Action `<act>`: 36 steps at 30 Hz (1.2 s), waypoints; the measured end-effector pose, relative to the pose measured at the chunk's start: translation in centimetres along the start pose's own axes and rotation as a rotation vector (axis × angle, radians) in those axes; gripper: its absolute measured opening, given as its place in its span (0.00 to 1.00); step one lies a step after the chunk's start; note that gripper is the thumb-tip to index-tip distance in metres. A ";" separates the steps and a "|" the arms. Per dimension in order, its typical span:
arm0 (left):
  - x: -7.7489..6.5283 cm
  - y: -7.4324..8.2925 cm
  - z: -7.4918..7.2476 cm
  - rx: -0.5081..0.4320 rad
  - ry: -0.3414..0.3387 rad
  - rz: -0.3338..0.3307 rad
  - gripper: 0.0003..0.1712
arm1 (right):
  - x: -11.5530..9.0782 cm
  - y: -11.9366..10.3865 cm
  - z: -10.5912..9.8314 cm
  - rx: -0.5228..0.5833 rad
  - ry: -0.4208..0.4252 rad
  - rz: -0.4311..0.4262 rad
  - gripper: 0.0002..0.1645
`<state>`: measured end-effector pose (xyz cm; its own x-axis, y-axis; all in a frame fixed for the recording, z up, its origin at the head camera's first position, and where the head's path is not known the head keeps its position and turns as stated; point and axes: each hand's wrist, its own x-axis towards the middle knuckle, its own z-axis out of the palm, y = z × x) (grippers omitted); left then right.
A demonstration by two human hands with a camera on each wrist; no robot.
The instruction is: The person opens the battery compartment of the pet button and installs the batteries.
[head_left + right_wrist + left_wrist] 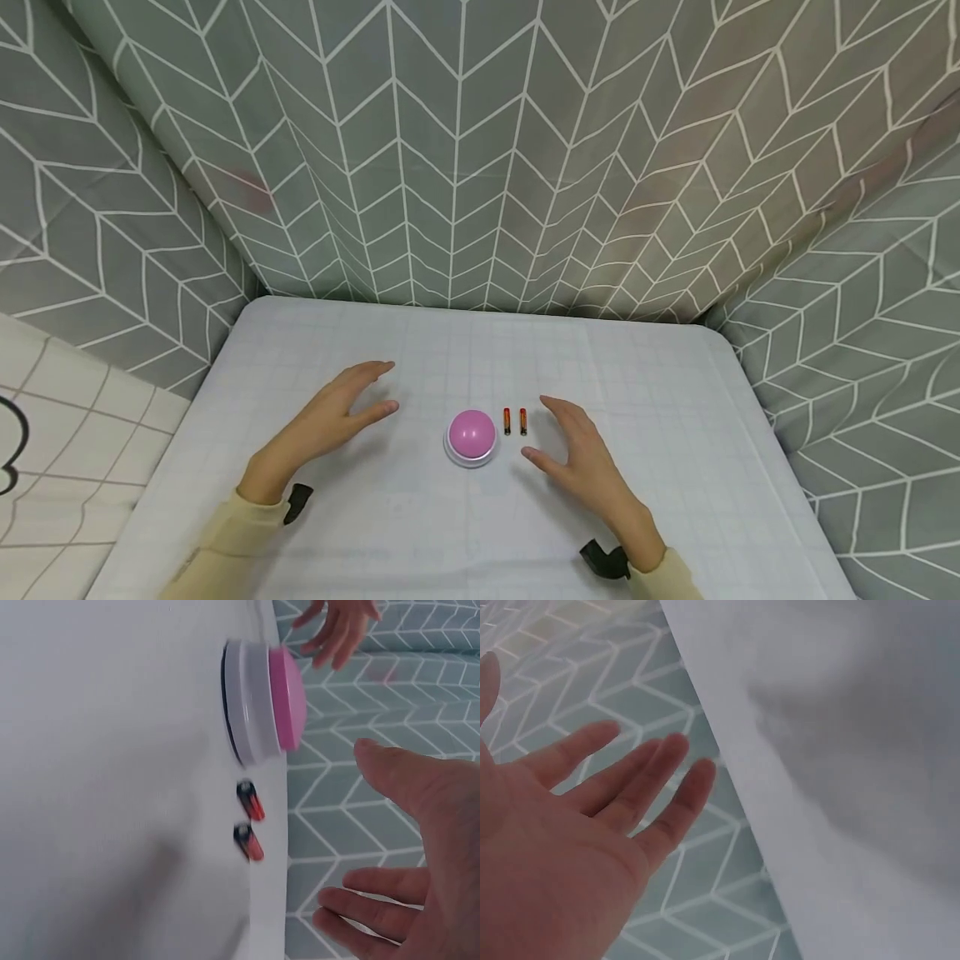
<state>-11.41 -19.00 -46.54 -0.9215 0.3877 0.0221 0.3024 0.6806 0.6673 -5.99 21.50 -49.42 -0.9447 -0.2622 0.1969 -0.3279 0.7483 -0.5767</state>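
Observation:
A round pink-topped push button with a white base (472, 435) sits on the white table between the two hands. Just right of it lie two small red-and-black batteries (507, 422), side by side. My left hand (330, 417) hovers left of the button, fingers extended and thumb apart; in the left wrist view its palm (562, 847) is bare. Over the table to the right, my right hand (577, 458) has its fingers spread, closest to the batteries. The right wrist view shows the button (255, 705) and a battery (249, 841) apart from the fingers.
A white cloth with a faint grid covers the table (600, 367). Grey curtains (450, 150) with a white chevron pattern hang behind it and at both sides. Each wrist wears a black camera mount (604, 560). White tiled flooring (67, 450) shows at left.

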 end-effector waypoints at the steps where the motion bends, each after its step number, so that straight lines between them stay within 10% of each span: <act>1: 0.1 0.2 0.3 -0.014 -0.009 0.007 0.42 | 0.1 -0.2 0.2 0.009 -0.012 0.002 0.49; 36: 2.2 4.4 7.2 -0.227 -0.227 0.074 0.43 | 2.1 -2.1 4.6 0.123 -0.026 -0.153 0.49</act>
<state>-10.35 -10.73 -48.89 -0.8134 0.5772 -0.0726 0.2813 0.4994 0.8194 -7.29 16.55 -51.47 -0.8830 -0.3839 0.2701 -0.4631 0.6185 -0.6348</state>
